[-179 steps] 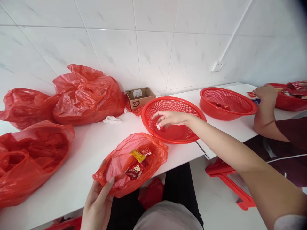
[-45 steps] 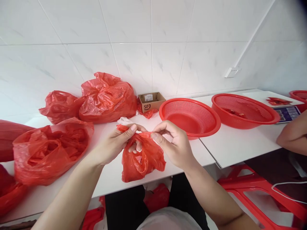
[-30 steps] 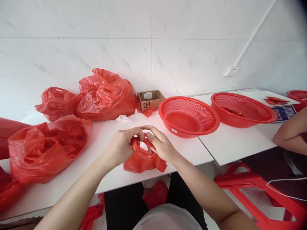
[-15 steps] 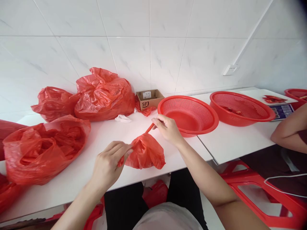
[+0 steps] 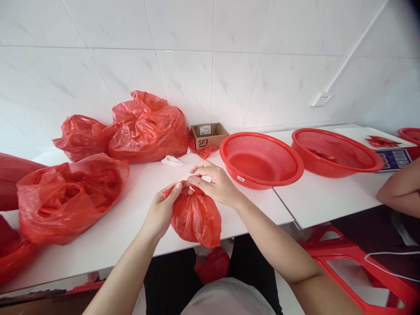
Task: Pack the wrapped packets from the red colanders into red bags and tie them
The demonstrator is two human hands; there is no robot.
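A small red plastic bag (image 5: 198,218), bulging with contents I cannot see, hangs at the front edge of the white table (image 5: 144,210). My left hand (image 5: 164,208) pinches its gathered neck, thumb on top. On the other side, my right hand (image 5: 213,181) has thumb and fingers closed on the bag's twisted top, close to the left fingertips. The handle ends are partly hidden between the hands. Just right of my right hand stands a red plastic basket (image 5: 262,168) with perforated sides.
Large red bags (image 5: 149,131) crowd the table's left side, one lying open (image 5: 70,197). A cardboard box (image 5: 210,136) stands by the wall near crumpled white tissue (image 5: 172,161). Rightward are a second basket (image 5: 334,153), a scale (image 5: 393,158) and another person's arm (image 5: 402,188).
My hands have come together at the bag's neck; before, they were apart, pulling its handles to either side. The bag's neck is now gathered tighter, and the view has shifted slightly.
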